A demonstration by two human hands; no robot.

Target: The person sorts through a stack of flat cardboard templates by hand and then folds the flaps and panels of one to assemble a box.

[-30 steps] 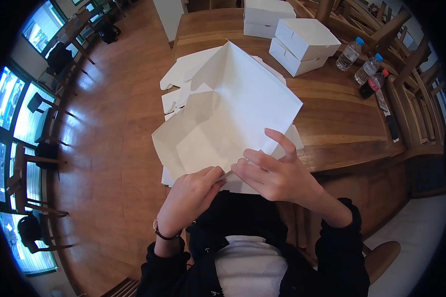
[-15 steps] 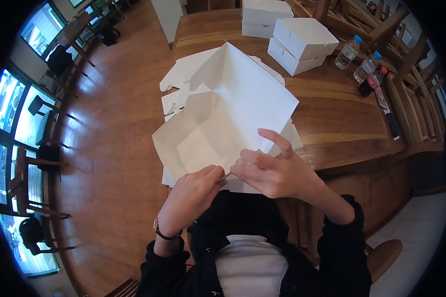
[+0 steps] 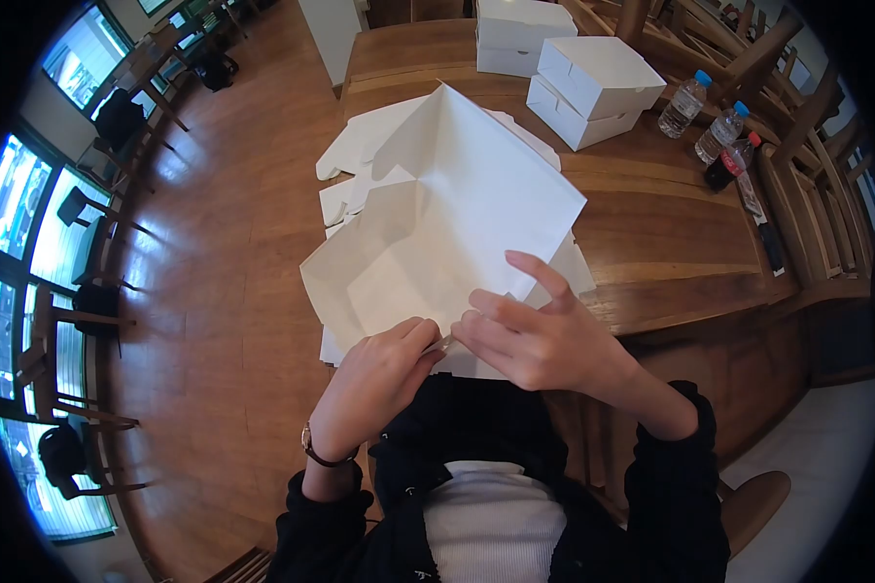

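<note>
A partly folded white cardboard box [image 3: 389,282] stands in front of me, its walls raised and its large lid panel [image 3: 501,185] tilted up on the far right side. My left hand [image 3: 389,364] is closed on the box's near corner, thumb and fingers pinching the card edge. Close beside it, my right hand [image 3: 535,335] pinches the same corner, with its index finger raised and bent. My fingers cover the exact fold there. Beneath the box lie flat white cardboard blanks [image 3: 360,151] with cut tabs, spread on the wooden table [image 3: 642,233].
Two stacks of closed white boxes, a nearer one [image 3: 593,92] and a farther one [image 3: 520,39], stand at the back. Two water bottles [image 3: 685,102] and a red-capped cola bottle [image 3: 732,163] line the right side. Upturned wooden chairs [image 3: 817,155] crowd the far right.
My left hand's fingers have shifted very slightly upward at the corner. The right hand keeps nearly the same pose, and the box stays in place.
</note>
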